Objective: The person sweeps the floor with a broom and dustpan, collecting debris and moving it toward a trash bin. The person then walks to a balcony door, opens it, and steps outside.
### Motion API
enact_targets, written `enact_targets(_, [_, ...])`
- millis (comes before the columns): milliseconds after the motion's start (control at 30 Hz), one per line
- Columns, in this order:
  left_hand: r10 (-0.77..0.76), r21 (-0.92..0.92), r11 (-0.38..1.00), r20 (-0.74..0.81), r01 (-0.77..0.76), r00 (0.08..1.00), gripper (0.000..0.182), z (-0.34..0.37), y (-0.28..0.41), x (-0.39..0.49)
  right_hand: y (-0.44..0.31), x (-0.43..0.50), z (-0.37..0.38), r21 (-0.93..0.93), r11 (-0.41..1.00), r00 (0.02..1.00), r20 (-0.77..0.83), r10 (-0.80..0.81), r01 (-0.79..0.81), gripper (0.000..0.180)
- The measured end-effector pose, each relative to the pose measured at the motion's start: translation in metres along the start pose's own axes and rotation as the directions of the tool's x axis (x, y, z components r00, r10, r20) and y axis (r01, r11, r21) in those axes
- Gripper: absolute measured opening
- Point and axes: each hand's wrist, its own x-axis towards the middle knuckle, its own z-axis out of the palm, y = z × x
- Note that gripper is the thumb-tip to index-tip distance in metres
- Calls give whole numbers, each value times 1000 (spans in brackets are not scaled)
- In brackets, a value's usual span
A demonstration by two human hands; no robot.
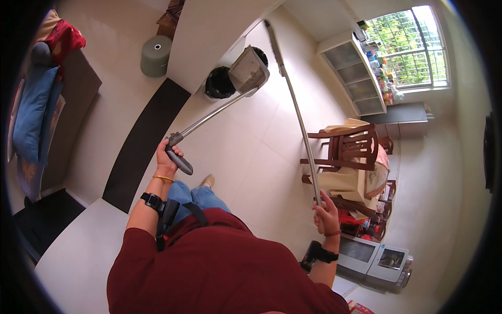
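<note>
My left hand (166, 156) is closed around the grey grip of a long-handled dustpan. Its metal pole runs up to the pale pan (245, 73), which is tilted and overlaps the edge of a black-lined trash bin (220, 82). Another black-lined bin (260, 56) shows partly behind the pan. On the other side, my right hand (327, 216) grips the end of a metal broom pole (300, 117). The broom's narrow head (273, 44) is at the far end, away from the pan. Whether the pan touches the bin I cannot tell.
A white partition (211, 35) stands beside the bins. Wooden chairs (349, 147) and a table with a patterned cloth (377, 172) are at right. A dark strip (145, 149) crosses the floor at left. A round grey stool (155, 57) stands beyond it.
</note>
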Motion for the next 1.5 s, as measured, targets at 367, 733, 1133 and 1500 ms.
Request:
enact_targets(367, [-44, -271, 962, -76, 22, 996, 23, -15, -18, 0, 37, 123, 200, 607, 793, 983, 170, -62, -55, 59])
enact_targets(733, [-96, -302, 950, -61, 73, 994, 24, -26, -18, -6, 45, 118, 179, 633, 770, 990, 144, -14, -81, 57])
enact_targets(1133, [54, 538, 821, 263, -193, 963, 25, 72, 29, -54, 49, 131, 129, 579, 815, 1000, 0, 4, -4, 66])
enact_targets(1500, [125, 717, -454, 639, -529, 759, 36, 137, -105, -35, 39, 164, 61, 652, 723, 960, 273, 56, -228, 35])
